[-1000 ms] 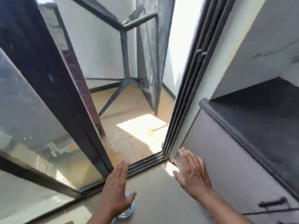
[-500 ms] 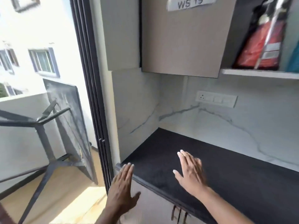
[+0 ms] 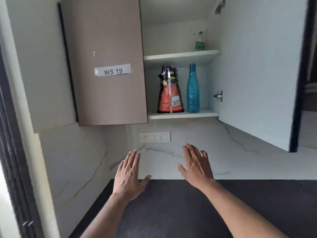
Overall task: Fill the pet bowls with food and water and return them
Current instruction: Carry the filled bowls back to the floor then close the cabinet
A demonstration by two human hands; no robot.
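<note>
I see my left hand and right hand spread flat, holding nothing, below the shelf with a crinkly red bag beside a bumpy blue bottle.

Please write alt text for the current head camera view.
Two open, empty hands, left hand and right hand, hover above a black countertop. Above, an open wall cabinet holds a red pet food bag beside a blue bottle.

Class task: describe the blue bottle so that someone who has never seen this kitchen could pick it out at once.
Find the wall cupboard above the black counter, its right door open. On its lower shelf two things stand side by side. The blue bottle is the right one: tall, slim-necked, see-through blue, beside a red and black pouch.
</note>
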